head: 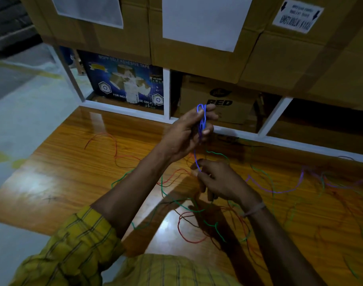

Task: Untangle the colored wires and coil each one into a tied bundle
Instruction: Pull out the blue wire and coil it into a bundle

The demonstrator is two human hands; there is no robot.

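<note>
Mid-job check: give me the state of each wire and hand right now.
Blue wire: partly coiled, held up in both hands.
Left hand: grips the blue loops.
Right hand: pinches the blue strand below.
Red wire: loose on table.
Green wire: loose, tangled.
Purple wire: loose on table.

Blue wire [201, 120]; red wires [188, 228], green wires [215, 154]; sleeve [77, 244] yellow plaid, seemingly

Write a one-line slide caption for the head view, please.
Left hand holds a blue coil; right hand feeds it.
</note>
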